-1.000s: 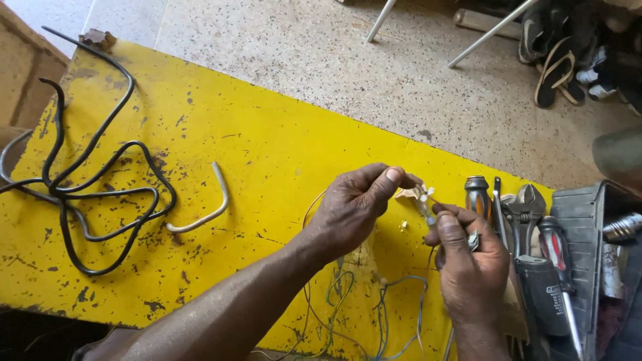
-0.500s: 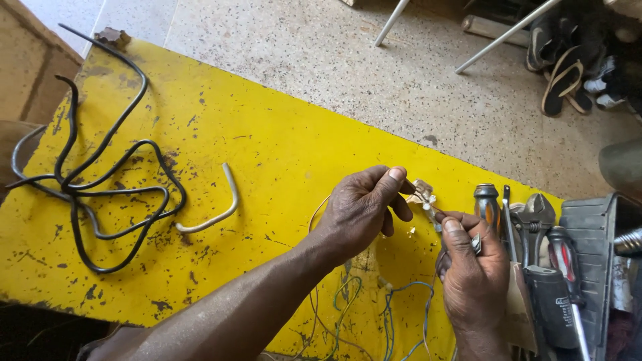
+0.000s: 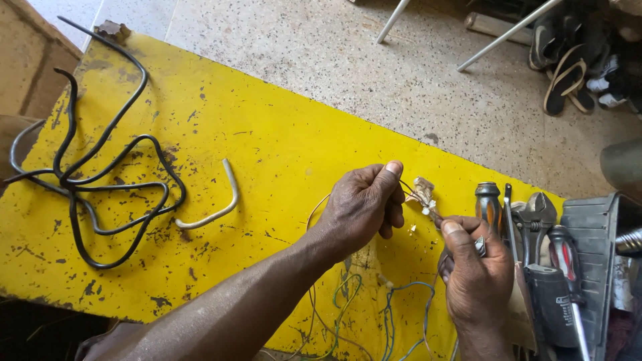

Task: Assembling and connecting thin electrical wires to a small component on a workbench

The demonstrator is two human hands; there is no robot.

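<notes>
Two hands work mid-job: left hand (image 3: pixel 361 204) pinches a small pale connector (image 3: pixel 423 192) on thin wires; right hand (image 3: pixel 476 277), fingers closed around a slim tool, probes it, wires unattached.

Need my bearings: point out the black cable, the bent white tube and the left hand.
coiled black cable (image 3: pixel 100 190), head view, loop's middle
bent white tube (image 3: pixel 217 212), head view, lower bend
left hand (image 3: pixel 361 207), head view, back of hand
</notes>
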